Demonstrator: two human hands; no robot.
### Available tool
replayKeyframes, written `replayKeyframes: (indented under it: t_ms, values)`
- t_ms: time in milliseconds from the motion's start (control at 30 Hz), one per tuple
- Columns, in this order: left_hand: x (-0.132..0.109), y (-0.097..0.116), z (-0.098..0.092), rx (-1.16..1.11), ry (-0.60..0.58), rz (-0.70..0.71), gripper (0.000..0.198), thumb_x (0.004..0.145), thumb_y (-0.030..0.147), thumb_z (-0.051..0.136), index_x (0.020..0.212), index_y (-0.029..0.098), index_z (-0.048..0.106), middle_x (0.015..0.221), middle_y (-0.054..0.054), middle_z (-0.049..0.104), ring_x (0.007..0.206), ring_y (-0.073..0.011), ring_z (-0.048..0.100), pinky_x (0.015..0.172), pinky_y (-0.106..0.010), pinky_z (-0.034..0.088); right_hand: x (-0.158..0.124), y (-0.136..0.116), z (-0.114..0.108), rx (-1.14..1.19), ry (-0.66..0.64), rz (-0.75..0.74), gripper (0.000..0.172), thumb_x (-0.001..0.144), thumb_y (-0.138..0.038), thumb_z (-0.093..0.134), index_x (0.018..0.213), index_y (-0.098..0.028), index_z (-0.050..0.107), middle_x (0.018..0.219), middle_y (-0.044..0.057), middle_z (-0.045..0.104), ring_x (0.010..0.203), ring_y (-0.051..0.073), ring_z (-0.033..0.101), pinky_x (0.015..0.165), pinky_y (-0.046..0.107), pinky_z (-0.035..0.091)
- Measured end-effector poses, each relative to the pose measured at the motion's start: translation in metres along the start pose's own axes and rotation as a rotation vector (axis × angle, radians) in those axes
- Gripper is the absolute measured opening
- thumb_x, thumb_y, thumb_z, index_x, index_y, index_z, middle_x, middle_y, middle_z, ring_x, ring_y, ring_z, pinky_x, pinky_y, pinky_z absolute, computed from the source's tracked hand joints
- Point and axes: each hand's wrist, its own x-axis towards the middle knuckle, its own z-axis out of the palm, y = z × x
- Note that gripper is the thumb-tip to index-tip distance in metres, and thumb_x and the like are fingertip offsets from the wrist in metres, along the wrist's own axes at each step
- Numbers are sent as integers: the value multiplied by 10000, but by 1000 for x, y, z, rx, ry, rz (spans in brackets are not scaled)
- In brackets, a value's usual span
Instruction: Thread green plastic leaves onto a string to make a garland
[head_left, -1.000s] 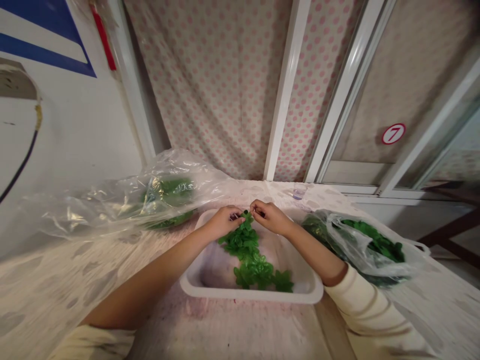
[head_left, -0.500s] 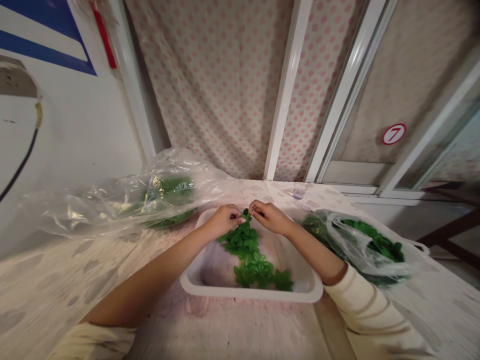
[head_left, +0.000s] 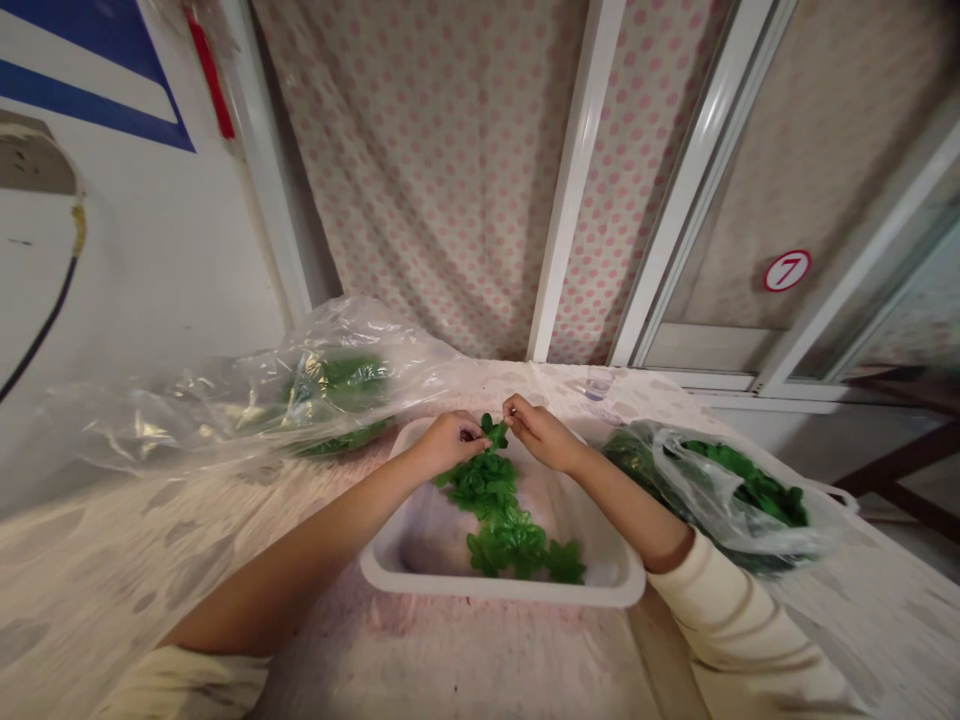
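Low in the frame, a cream knit sleeve [head_left: 750,630] covers the right arm to mid-forearm, and a matching cuff [head_left: 187,680] shows at lower left, both above a mottled, cloth-covered worktop [head_left: 465,650]. Just beyond sits a white plastic tray [head_left: 499,590], with a strand of glossy green leaves [head_left: 499,525] lying lengthwise along its floor from near the front wall up to the far rim. The left hand [head_left: 448,444] and right hand [head_left: 544,436] reach in from either side and meet above the far end of the tray. Their fingers [head_left: 516,408] are pinched closed on the top of the strand, with a small leaf standing up between them. Something dark shows at the left fingertips, too small to tell what it is. A light pinch close to the stem looks like the right hold, since the thin leaves could crease or tear under a hard squeeze. Leaving the rest of the strand flat in the tray should keep it from tangling.

Farther right, a clear plastic bag [head_left: 727,495] holds more green leaves, and at upper left a crumpled clear plastic sheet [head_left: 322,385] lies over another green heap. A small clear cup [head_left: 597,387] stands at the back of the worktop. Behind it hangs a pink polka-dot curtain [head_left: 442,180], with a round red-ringed "7" sign [head_left: 787,270] on the panel to the right.
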Motion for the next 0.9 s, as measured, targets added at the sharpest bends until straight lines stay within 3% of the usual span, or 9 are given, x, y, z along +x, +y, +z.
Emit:
replayKeyframes:
  t_ms: [300, 467, 567, 767, 900]
  values:
    - [-2, 2, -1, 107, -52, 5, 82, 685, 201, 635, 635, 159, 684, 632, -4, 571, 586, -106, 516, 578, -216, 393, 0, 7, 1, 82, 99, 17, 63, 898, -251, 335, 847, -214, 337, 570, -59, 351, 510, 118, 361, 539, 218, 272]
    - [-1, 2, 0, 70, 4, 5, 114, 695, 216, 620, 627, 128, 647, 645, -12, 566, 593, -106, 517, 581, -219, 409, -1, 6, 0, 97, 106, -6, 102, 904, -282, 355, 838, -206, 366, 581, -52, 358, 527, 113, 362, 543, 217, 274]
    - [0, 1, 0, -29, 54, -18, 59, 678, 155, 603, 719, 127, 635, 691, -13, 590, 588, -94, 512, 566, -209, 415, -2, 4, -1, 156, 68, -45, 134, 900, -297, 380, 815, -194, 384, 583, -53, 352, 532, 102, 352, 539, 211, 272]
    - [3, 0, 0, -192, 213, -63, 299, 681, 132, 600, 969, 161, 525, 701, 28, 535, 577, -81, 511, 564, -208, 415, -4, 0, -4, 307, -3, -111, 203, 873, -321, 432, 734, -173, 417, 591, -47, 366, 530, 85, 338, 518, 201, 272]
    - [2, -1, 0, -253, 254, -54, 438, 670, 126, 619, 1070, 185, 449, 720, 44, 492, 591, -78, 516, 591, -221, 422, -3, 0, -4, 195, -3, -93, 224, 864, -307, 448, 723, -149, 523, 528, -52, 364, 480, 79, 325, 489, 202, 255]
